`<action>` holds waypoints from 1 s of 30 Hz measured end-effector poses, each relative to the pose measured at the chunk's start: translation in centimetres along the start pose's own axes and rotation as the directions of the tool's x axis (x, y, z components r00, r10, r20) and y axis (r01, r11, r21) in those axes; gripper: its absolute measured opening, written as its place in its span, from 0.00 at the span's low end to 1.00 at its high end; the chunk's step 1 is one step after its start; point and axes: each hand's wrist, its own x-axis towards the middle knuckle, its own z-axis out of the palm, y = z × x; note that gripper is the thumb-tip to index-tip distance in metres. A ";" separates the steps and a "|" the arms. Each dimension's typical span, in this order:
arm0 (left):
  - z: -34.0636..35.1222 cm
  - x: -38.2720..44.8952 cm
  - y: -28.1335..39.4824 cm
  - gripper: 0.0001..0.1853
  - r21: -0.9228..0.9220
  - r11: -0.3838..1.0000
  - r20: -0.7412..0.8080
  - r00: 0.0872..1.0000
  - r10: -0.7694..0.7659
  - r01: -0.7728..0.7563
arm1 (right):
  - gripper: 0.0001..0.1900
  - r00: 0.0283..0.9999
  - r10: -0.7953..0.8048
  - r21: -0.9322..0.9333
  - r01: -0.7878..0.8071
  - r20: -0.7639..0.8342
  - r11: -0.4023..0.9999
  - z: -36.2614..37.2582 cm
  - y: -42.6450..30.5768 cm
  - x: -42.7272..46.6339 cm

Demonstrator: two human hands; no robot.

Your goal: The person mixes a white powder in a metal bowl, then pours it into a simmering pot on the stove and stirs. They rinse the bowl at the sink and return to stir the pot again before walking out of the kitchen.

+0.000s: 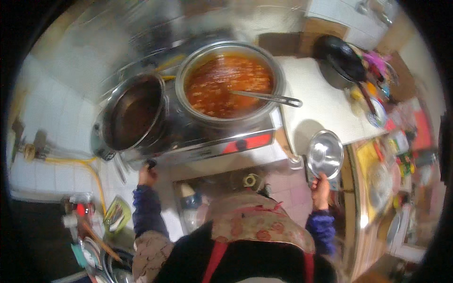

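At the front left of a gas stove (208, 148), the fingers of my left hand (145, 175) close around a black knob (151, 163); blur hides the exact grip. My right hand (321, 192) pinches the near rim of a shiny steel bowl (325, 152), its hollow side facing me, over the counter's front edge. On the right burner stands a large metal pot (230, 122) of reddish-orange broth with pale bits. A ladle (263, 95) rests in it, its handle over the right rim. To the left is a dark, wide pan (132, 113), seemingly with nothing in it.
A white countertop (300, 81) extends right of the stove, with a black wok (338, 58) farther back. A yellow gas hose (93, 177) hangs at left. Beside it is a green basket (118, 214) of utensils. Packed shelving (380, 180) borders my right side.
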 end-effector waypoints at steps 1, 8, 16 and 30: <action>0.2 0.5 0.0 0.09 -0.490 0.789 0.042 0.914 -0.404 0.371 | 0.09 0.998 -0.037 -0.003 0.037 0.055 0.999 -0.5 0.2 0.2; 0.9 0.1 1.8 0.13 -0.486 0.754 0.077 0.881 -0.466 0.442 | 0.07 0.995 0.090 -0.013 -0.090 0.034 0.996 -3.5 1.9 0.5; 6.5 -8.2 -1.0 0.24 -0.315 0.851 0.330 0.889 -0.316 0.420 | 0.08 0.988 0.063 0.100 -0.049 -0.140 0.994 -9.6 7.4 -6.0; 35.4 -32.6 -13.7 0.10 0.489 0.872 0.857 0.187 -0.479 -0.006 | 0.11 0.893 0.167 0.425 0.029 -0.417 0.905 -34.7 17.6 -20.4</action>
